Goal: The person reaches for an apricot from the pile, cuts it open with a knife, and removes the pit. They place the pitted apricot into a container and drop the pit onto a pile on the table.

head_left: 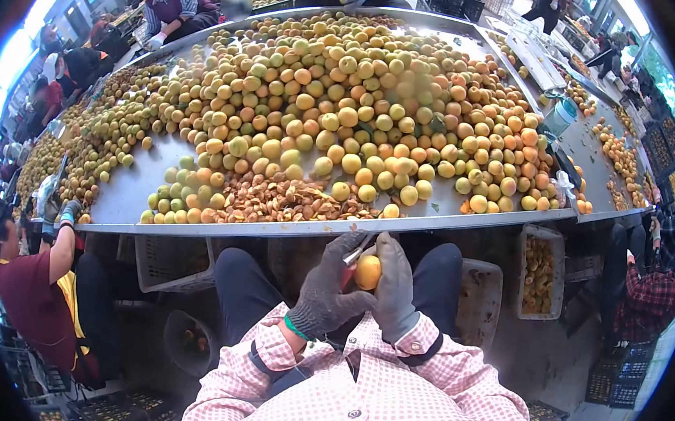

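Above my lap, just below the table edge, both gloved hands meet around one yellow-orange apricot (367, 272). My right hand (397, 287), in a grey glove, is closed on the apricot from the right. My left hand (330, 290), in a dark knitted glove with a green cuff, is closed around a slim metal tool (356, 254) with a bit of red showing; its exact kind is hidden by the fingers. The left thumb lies against the fruit's underside. On the table ahead lies a heap of brown apricot stones (283, 199), with a large pile of whole apricots (344, 117) behind it.
The metal table's rim (312, 231) runs just beyond my hands. Below it stand a white crate (169, 261) on the left, another crate (478, 302) by my right knee, and a crate of fruit pieces (540, 273). Co-workers sit around, one in maroon (42, 299) at left.
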`<state>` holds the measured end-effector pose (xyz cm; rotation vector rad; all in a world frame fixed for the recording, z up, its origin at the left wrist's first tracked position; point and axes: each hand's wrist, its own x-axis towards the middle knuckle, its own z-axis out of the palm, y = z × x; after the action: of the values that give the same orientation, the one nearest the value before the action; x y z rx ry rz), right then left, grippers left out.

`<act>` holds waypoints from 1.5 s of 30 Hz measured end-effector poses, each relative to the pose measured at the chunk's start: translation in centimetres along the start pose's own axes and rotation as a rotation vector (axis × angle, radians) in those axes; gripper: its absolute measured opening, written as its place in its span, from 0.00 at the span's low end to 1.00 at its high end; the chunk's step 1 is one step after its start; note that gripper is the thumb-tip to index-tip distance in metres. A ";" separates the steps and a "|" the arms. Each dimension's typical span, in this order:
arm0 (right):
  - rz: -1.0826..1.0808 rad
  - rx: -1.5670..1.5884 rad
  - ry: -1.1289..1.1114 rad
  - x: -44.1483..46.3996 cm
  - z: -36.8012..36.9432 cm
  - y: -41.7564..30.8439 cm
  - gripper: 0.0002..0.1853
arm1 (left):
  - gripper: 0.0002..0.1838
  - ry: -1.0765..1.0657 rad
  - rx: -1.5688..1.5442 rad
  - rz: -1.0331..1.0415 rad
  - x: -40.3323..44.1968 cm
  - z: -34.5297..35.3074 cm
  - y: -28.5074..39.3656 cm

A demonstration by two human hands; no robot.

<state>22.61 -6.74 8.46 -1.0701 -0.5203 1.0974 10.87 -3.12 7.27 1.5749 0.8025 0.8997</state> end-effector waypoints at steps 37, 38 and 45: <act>0.429 0.041 -0.094 1.2 -5.7 2.5 0.10 | 0.28 0.106 0.326 -0.222 0.4 -2.8 -3.1; 0.478 0.059 -0.072 1.3 -6.2 2.8 0.10 | 0.27 0.114 0.461 -0.220 0.5 -3.0 -2.5; 0.897 0.160 -0.459 -1.1 -5.4 4.2 0.19 | 0.19 0.082 -0.273 -0.411 0.6 -3.7 -3.4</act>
<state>24.49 -9.76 2.56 -0.9122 -0.2852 2.1664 7.80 -0.28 4.46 1.0883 0.9737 0.7383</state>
